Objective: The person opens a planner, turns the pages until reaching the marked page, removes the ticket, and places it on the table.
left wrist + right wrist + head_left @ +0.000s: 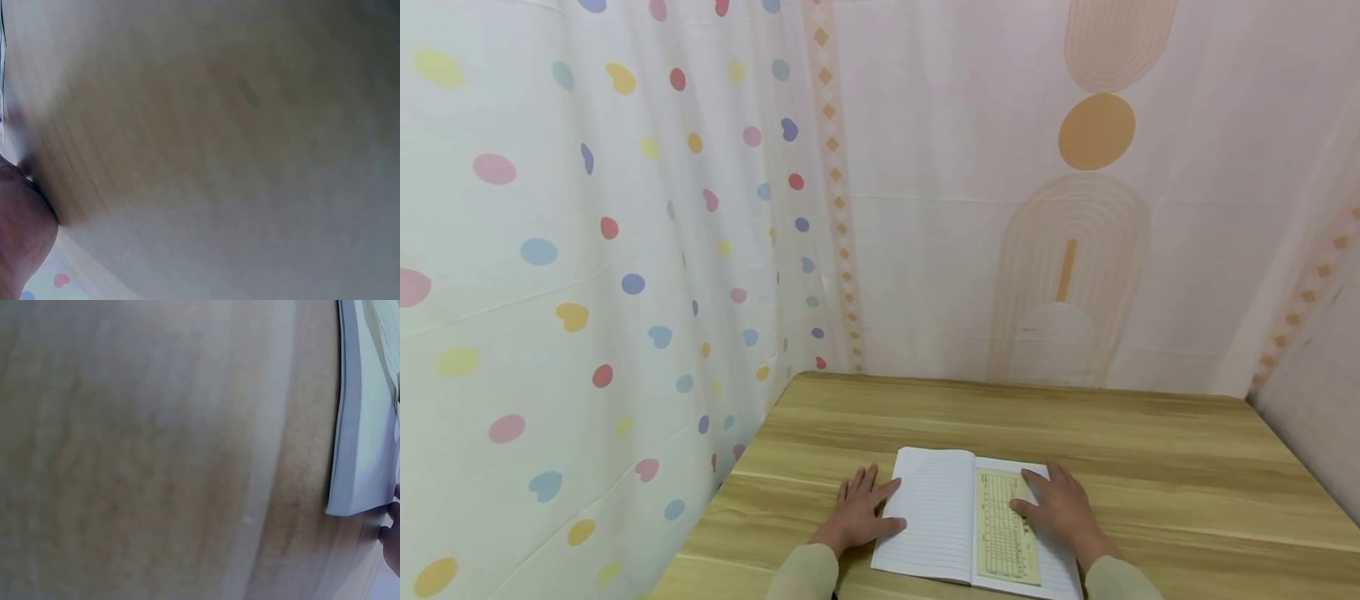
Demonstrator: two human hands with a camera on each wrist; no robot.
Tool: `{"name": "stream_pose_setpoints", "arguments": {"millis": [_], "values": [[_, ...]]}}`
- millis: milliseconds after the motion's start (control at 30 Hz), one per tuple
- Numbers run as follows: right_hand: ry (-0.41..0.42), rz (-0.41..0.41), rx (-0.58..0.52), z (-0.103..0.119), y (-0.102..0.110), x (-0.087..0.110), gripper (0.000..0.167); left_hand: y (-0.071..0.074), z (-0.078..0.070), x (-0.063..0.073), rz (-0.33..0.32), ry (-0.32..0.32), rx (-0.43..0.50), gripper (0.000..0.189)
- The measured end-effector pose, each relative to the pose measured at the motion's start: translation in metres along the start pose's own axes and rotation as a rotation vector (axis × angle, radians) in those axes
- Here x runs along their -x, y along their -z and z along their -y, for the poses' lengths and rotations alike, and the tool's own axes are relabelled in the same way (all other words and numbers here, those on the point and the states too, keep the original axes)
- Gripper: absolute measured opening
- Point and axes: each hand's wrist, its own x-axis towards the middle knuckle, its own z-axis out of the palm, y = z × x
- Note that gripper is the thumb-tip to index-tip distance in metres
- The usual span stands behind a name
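Note:
An open notebook with ruled white pages lies flat on the wooden table. On its right page is a yellow printed slip with a grid of lines and small text. My left hand rests with fingers spread at the notebook's left edge, thumb and index finger reaching onto the page margin. Across the right edge, my right hand lies with its fingers extended, the thumb touching the slip. In the right wrist view, the notebook's page edges show beside a few fingers. Only part of the left hand appears in its wrist view.
The wooden table extends behind the notebook and to both sides. A dotted curtain hangs along the left, and a patterned curtain hangs behind the table's far edge.

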Motion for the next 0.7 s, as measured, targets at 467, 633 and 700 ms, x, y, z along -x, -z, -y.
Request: {"name": "stream_pose_setpoints", "arguments": {"millis": [467,633,700], "values": [[0.023,-0.078,-0.071,-0.0016,-0.0027,-0.0006,0.048,0.0014,-0.0028,0.0012,0.007,0.013,-0.006,0.071],[0.044,-0.176,-0.122,-0.0002,-0.0018,-0.0029,0.034,0.0008,-0.0017,0.0004,0.001,0.007,-0.012,0.071],[0.031,-0.196,-0.167,0.0003,-0.0002,-0.0038,0.031,0.0005,-0.0009,-0.0003,0.001,0.005,-0.016,0.072]]}}
